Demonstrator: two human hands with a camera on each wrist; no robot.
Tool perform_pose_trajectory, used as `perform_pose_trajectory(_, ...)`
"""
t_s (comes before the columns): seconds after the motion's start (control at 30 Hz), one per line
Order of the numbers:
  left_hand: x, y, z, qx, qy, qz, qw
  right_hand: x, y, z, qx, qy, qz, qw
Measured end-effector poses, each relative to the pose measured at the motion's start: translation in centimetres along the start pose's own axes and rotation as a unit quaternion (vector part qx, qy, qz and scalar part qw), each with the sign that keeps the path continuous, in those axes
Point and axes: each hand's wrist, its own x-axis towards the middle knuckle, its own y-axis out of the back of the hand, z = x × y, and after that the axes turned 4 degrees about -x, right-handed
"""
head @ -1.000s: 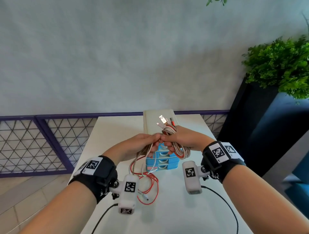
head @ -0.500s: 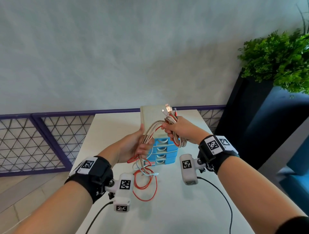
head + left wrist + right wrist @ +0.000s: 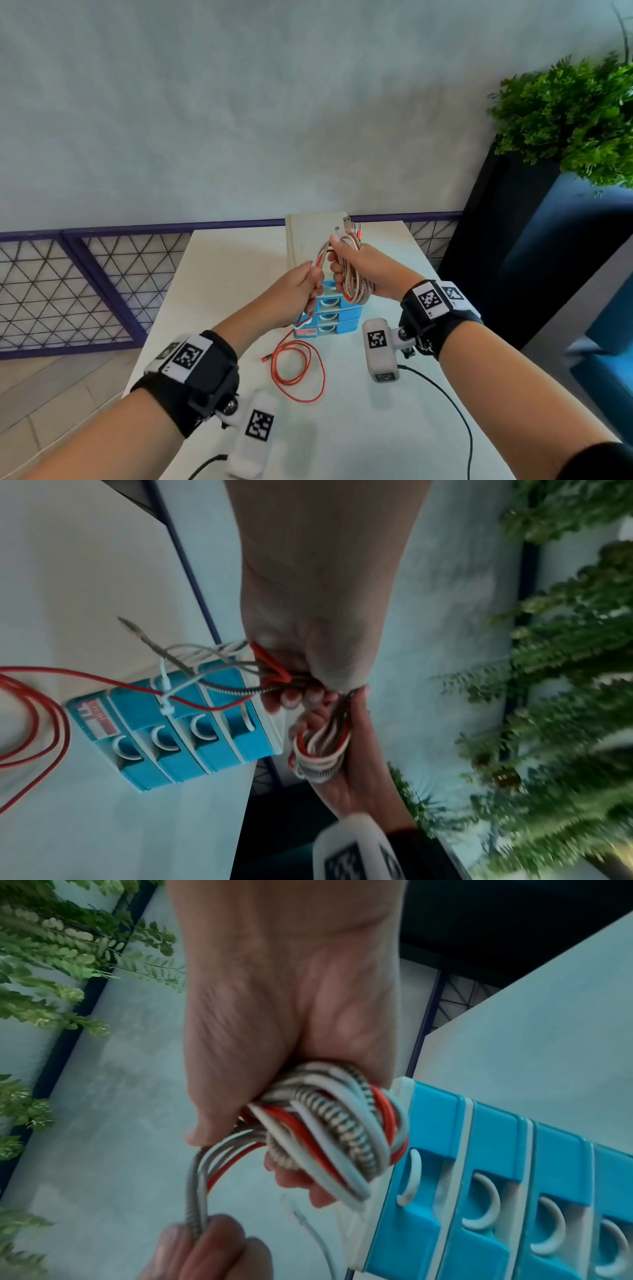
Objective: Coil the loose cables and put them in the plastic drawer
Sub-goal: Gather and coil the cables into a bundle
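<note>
My right hand (image 3: pixel 346 263) grips a coiled bundle of cables (image 3: pixel 356 284) in white, red and braided strands, held up over the blue plastic drawer unit (image 3: pixel 337 317); the same bundle of cables (image 3: pixel 329 1123) fills the right wrist view. USB plugs (image 3: pixel 347 224) stick up above the fist. My left hand (image 3: pixel 308 284) pinches the uncoiled strands just left of the bundle (image 3: pixel 318 753). From the left hand a red cable (image 3: pixel 298 370) trails down and lies in loose loops on the white table (image 3: pixel 222 274). The drawer fronts (image 3: pixel 178 729) all look pushed in.
The drawer unit has a beige top (image 3: pixel 308 236) and stands at the table's far middle. A purple lattice railing (image 3: pixel 85 291) runs behind and to the left. A dark planter with a green plant (image 3: pixel 565 120) stands at the right. Black camera leads (image 3: pixel 455 411) cross the near table.
Both hands have risen and closed together; the left hand slid up the strands toward the bundle. The white and braided tails have left the table, leaving only the red loops there.
</note>
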Motion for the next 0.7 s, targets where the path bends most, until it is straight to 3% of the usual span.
perform_pose_trajectory(0.23,0.5,-2.0,0.9,0.194,-0.064,0.069,0.976,0.0,-1.4,0.0,0.072,-0.025,-0.018,0.997)
perform_pose_trajectory(0.4,0.6,-2.7,1.7,0.342,-0.029,0.068,0.937,0.2,-2.4,-0.2,0.009,-0.018,0.029,0.999)
perform_pose_trajectory(0.7,0.6,-1.7,3.2,0.335,0.026,-0.017,0.942,1.2,-2.1,0.5,-0.083,0.027,0.161,0.983)
